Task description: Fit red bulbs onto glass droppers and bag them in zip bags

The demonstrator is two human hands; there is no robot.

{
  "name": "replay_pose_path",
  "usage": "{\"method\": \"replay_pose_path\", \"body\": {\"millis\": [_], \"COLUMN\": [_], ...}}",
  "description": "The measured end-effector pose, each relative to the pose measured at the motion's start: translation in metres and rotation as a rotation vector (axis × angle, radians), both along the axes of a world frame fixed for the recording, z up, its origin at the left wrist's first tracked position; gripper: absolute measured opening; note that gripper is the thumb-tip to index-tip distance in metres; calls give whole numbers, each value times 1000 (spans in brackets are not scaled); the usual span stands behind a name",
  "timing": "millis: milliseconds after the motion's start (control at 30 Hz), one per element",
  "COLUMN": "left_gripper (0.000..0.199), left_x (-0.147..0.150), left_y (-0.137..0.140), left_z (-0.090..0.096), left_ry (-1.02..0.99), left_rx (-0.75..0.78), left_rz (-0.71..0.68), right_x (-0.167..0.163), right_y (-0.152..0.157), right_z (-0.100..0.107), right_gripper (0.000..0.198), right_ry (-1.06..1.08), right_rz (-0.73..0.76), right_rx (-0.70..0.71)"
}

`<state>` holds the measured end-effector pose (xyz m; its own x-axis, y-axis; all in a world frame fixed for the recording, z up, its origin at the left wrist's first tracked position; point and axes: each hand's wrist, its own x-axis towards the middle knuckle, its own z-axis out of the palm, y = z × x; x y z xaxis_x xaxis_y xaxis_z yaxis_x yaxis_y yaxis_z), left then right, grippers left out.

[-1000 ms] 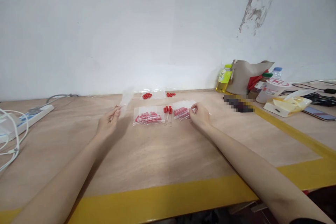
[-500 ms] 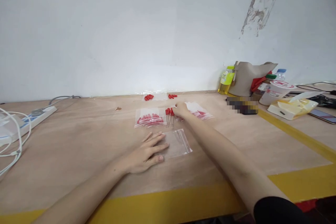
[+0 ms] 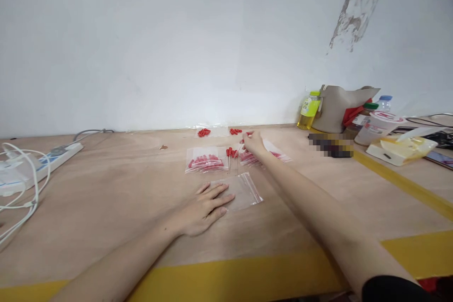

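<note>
My left hand (image 3: 208, 207) lies flat with spread fingers on a clear zip-lock bag (image 3: 244, 193). My right hand (image 3: 254, 142) is farther back, its fingertips pinched on what looks like a thin clear dropper (image 3: 238, 150) that slants down to the left. Just left of it, several droppers (image 3: 230, 153) with red bulbs and thin stems lie side by side. Zip-lock bags of red pieces flank them: a left bag (image 3: 207, 160) and a right bag (image 3: 279, 153), the latter partly hidden by my right hand.
Small red heaps (image 3: 204, 132) lie on clear plastic near the wall. A white power strip (image 3: 67, 155) with cables is at left. At right are a yellow-capped bottle (image 3: 307, 112), a grey bag (image 3: 329, 111), a cup (image 3: 377, 130), a tissue pack (image 3: 399, 148) and a blurred dark object (image 3: 331, 146).
My right hand has risen slightly and shifted right from the droppers, with a thin stem now showing at its fingertips. My left hand stays on the bag. The view has shifted a little.
</note>
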<state>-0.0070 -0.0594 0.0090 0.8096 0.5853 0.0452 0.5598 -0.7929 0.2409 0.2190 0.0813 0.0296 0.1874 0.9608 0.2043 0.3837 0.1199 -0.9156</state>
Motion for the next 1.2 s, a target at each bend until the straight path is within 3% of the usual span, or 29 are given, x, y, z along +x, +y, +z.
{"method": "replay_pose_path", "body": {"millis": [133,300,600,800,900,1000,1200], "left_gripper": [42,45,45,48,51,52,51], "left_x": [1,3,3,4,5,5,5], "left_y": [1,1,0,0,-1,-1,0], "left_z": [-3,-1,1,1,1,1,0], "left_ry": [-33,-20,-5,-8,-16,-5,-13], "left_rx": [10,-4,8,11,-1,-14,-8], "left_rz": [13,33,26,21,35,45,33], "right_x": [39,68,55,44,50,59,55], "right_y": [-47,-94,-99,-111,-117,-120,-119], "right_z": [-6,-30,-47,-44,-43,-39,-33], "right_gripper": [33,36,28,19,24,28,32], "right_ry": [220,334,501,672,599,386,158], "right_rz": [-84,-85,-56,94,322,509,558], "right_rx": [224,235,129,-107,-259,-282,-247]}}
